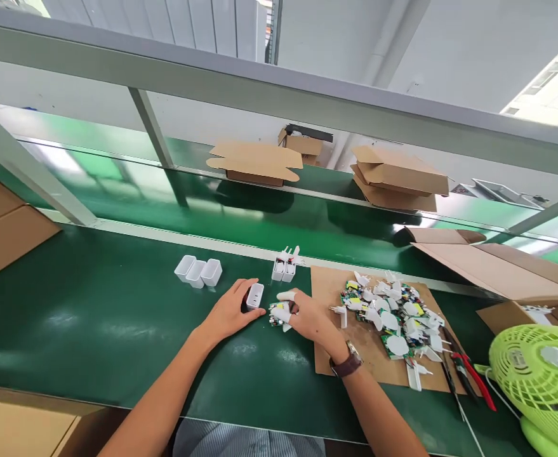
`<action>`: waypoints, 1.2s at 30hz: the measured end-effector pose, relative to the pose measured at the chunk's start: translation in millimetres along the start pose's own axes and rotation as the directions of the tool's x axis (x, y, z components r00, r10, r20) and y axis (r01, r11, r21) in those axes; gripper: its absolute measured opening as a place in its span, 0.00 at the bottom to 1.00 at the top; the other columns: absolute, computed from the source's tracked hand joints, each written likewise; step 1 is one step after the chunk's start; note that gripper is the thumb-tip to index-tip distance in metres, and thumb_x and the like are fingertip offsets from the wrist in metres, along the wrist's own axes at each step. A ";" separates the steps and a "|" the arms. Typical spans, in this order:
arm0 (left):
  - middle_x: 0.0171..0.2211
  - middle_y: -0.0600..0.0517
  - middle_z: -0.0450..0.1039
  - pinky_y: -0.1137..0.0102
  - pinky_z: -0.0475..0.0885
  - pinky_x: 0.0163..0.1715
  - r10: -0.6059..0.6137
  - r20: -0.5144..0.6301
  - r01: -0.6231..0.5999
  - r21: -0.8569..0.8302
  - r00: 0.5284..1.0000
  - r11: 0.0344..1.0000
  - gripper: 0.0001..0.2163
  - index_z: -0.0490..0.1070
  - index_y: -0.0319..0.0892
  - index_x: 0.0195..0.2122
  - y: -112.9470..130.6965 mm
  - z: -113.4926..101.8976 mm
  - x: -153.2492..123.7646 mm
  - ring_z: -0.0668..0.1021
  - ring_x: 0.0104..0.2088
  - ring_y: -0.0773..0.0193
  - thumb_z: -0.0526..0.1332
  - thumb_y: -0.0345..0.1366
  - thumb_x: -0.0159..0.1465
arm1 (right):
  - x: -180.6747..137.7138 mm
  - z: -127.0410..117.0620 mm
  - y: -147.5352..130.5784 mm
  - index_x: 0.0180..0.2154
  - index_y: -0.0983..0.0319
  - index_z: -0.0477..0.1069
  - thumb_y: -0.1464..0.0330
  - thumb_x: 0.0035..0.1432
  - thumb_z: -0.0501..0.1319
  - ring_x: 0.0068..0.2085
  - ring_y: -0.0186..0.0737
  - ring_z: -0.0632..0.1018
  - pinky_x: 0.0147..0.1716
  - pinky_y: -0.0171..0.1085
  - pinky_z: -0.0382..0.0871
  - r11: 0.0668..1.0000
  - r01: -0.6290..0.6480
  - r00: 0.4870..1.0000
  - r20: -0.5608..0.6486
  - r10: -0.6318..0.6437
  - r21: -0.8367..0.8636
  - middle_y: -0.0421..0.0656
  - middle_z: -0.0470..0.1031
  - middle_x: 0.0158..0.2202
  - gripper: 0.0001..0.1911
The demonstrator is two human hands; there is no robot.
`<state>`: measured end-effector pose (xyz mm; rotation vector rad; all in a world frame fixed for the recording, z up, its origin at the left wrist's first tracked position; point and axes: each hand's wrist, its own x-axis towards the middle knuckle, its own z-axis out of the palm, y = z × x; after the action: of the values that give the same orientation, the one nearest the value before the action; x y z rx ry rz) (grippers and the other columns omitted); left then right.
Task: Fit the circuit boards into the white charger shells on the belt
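Note:
My left hand (231,311) rests on the green bench top and grips a white charger shell (254,296), its open side facing the other hand. My right hand (307,315), with white finger cots on the fingertips, pinches a small circuit board assembly with a white plug part (277,314) just right of the shell. Three empty white shells (197,271) stand in a row behind my left hand. Two assembled white plugs (285,264) stand with pins up behind my right hand.
A cardboard sheet (326,285) to the right carries a heap of boards and plug parts (395,314). Red-handled cutters (469,374) lie at its right edge, by a green fan (543,374). Open cardboard boxes (502,266) stand right, left (2,219) and behind (254,162).

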<state>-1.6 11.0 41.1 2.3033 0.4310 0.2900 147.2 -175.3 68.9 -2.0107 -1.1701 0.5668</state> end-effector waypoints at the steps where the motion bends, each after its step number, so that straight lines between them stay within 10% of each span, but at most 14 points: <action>1: 0.58 0.47 0.70 0.62 0.76 0.50 -0.001 -0.005 0.001 -0.008 1.000 1.000 0.28 0.63 0.49 0.63 -0.3 -1.0 0.1 0.79 0.51 0.55 0.66 0.45 0.64 | 3.8 0.8 1.9 0.51 0.62 0.75 0.55 0.62 0.66 0.46 0.51 0.80 0.49 0.53 0.77 0.993 0.067 0.997 -0.024 -0.070 -0.100 0.51 0.79 0.47 0.21; 15: 0.53 0.48 0.73 0.58 0.75 0.53 -0.049 0.007 0.049 -0.038 0.999 0.998 0.26 0.65 0.48 0.58 1.3 -0.4 1.9 0.78 0.52 0.52 0.70 0.42 0.61 | -17.0 -3.0 35.5 0.70 0.56 0.52 0.75 0.59 0.58 0.67 0.51 0.66 0.64 0.57 0.66 0.958 0.252 0.966 0.101 -0.239 -0.135 0.51 0.65 0.66 0.40; 24: 0.55 0.46 0.71 0.57 0.74 0.54 -0.050 0.030 0.051 -0.036 0.998 0.998 0.31 0.63 0.48 0.60 -3.0 0.6 2.1 0.77 0.54 0.51 0.72 0.45 0.59 | -12.6 14.7 38.2 0.61 0.59 0.66 0.75 0.59 0.59 0.55 0.55 0.74 0.55 0.58 0.74 0.953 0.230 0.967 -0.066 -0.247 -0.197 0.52 0.76 0.52 0.28; 36: 0.59 0.45 0.73 0.56 0.78 0.53 0.139 -0.128 -0.151 -0.090 0.982 0.984 0.32 0.54 0.50 0.68 -7.5 17.1 0.0 0.80 0.53 0.54 0.65 0.36 0.66 | -19.7 9.9 4.6 0.64 0.55 0.59 0.74 0.64 0.62 0.54 0.52 0.76 0.49 0.53 0.79 0.872 0.439 0.778 -0.394 -0.490 -0.218 0.50 0.75 0.52 0.30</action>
<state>2.5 4.9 24.0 2.2305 0.3014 0.5147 133.5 -190.3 59.3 -1.7116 -1.3610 -0.2066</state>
